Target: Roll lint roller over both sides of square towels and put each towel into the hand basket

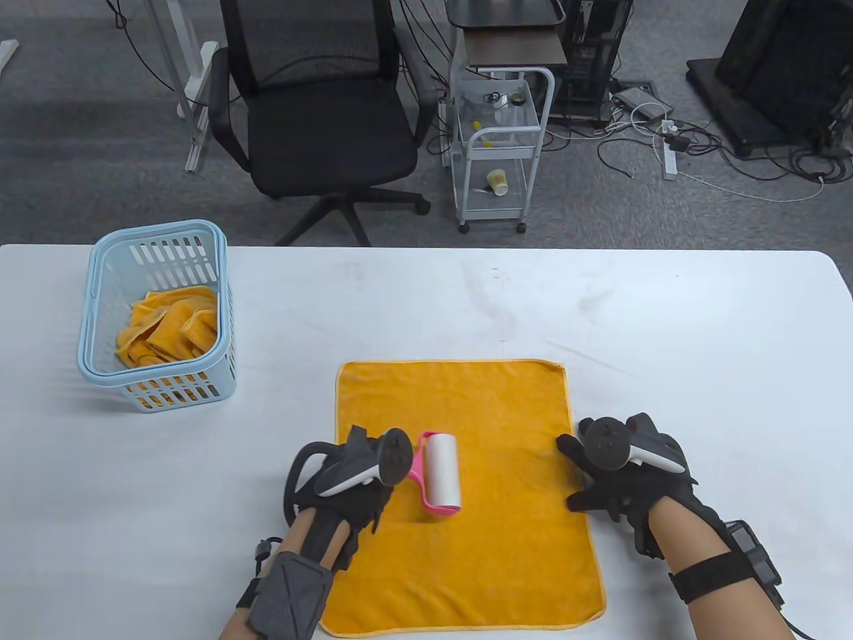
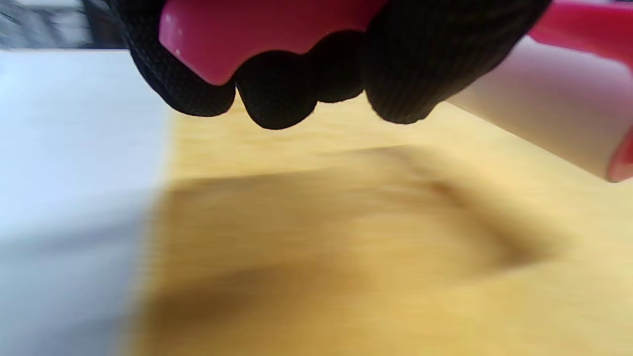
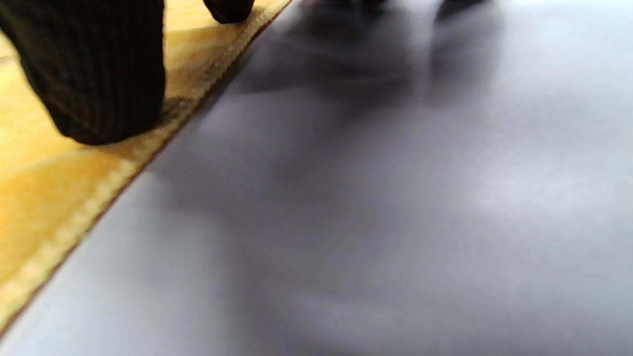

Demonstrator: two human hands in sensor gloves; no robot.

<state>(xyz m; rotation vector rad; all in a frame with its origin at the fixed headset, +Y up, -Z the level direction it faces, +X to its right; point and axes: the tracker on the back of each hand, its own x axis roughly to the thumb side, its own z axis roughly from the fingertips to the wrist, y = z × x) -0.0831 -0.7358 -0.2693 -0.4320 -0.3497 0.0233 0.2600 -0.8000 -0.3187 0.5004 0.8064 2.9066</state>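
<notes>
While right hand (image 1: 620, 477) pins towel (image 1: 466, 533) — left hand (image 1: 350, 477) grips lint roller (image 1: 442, 473).

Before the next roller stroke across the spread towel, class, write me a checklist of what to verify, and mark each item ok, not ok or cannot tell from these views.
1. Left hand grips the lint roller handle: ok; in the left wrist view the fingers curl round the pink handle.
2. Roller lies over the orange towel: ok. Whether it touches the towel: cannot tell.
3. Right hand pins the towel's right edge: ok; a fingertip presses on the hem.
4. Towel spread flat on the table: ok.
5. Hand basket has space: ok; it holds crumpled orange cloth low down.
6. Lint on the towel: cannot tell.
</notes>
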